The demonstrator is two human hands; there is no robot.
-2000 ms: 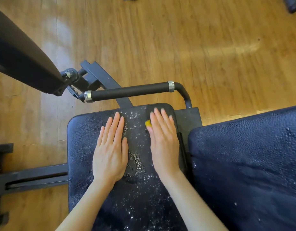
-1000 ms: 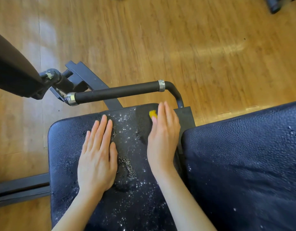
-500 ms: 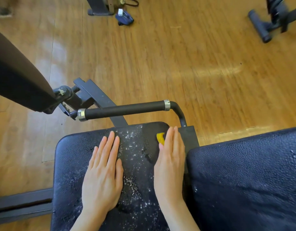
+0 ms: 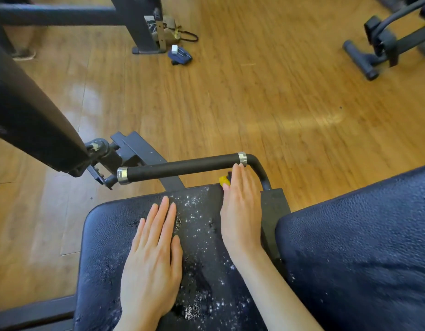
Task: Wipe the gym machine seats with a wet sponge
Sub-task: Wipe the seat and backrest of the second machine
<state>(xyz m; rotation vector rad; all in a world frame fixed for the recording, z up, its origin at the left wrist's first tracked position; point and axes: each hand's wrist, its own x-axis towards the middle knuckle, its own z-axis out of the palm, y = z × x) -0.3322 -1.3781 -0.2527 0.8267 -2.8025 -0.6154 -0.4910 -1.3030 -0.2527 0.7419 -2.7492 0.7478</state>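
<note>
A black padded seat point(image 4: 106, 237) with white wet specks fills the lower middle. My left hand point(image 4: 154, 254) lies flat on it with straight fingers. My right hand point(image 4: 240, 211) presses a yellow sponge point(image 4: 224, 180) with straight fingers at the seat's far edge. Only a corner of the sponge shows past my fingers, which reach just under the black foam handle point(image 4: 182, 167). A second dark pad point(image 4: 364, 247), dotted with droplets, lies to the right.
A thick black frame beam point(image 4: 32, 123) slants in from the upper left down to a pivot joint point(image 4: 99, 149). Wooden floor point(image 4: 254, 103) lies beyond. On it are a machine post point(image 4: 142, 25), a small blue item point(image 4: 180, 56) and another machine's foot point(image 4: 364, 60).
My right hand has slid the sponge forward from mid-seat to the far edge under the handle. My left hand stayed flat. The view has tilted up, showing more floor.
</note>
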